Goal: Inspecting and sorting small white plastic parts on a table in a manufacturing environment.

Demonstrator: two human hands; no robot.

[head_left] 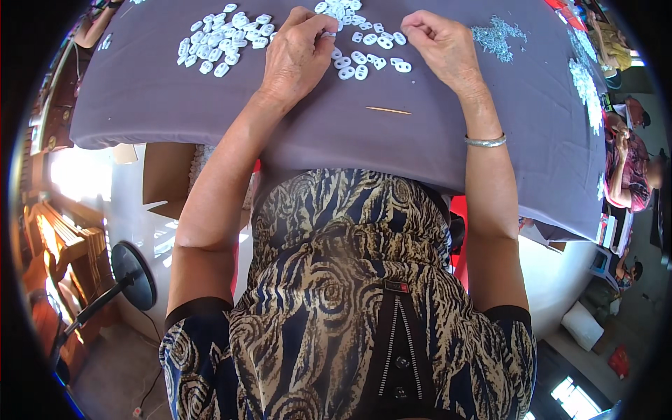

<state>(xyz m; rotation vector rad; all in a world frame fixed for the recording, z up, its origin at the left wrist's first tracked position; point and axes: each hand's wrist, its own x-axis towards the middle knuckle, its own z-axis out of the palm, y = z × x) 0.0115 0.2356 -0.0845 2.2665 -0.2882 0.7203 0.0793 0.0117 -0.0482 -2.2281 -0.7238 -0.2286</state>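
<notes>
My left hand is closed in a pinch, with a bit of a small white plastic piece showing at thumb and forefinger. Loose white oval pieces with two holes lie between my hands, and more are heaped at the far edge of the view. To the right, my right hand has its fingertips pressed together above the cloth; whatever is in them is too small to make out. Beyond that hand spreads a pile of tiny silvery bits, possibly springs.
A larger group of white pieces lies left of my left hand. On the grey-purple tablecloth, a thin pointed wooden stick rests nearer me. An open cardboard box stands below the table's left side. Another person sits at the right.
</notes>
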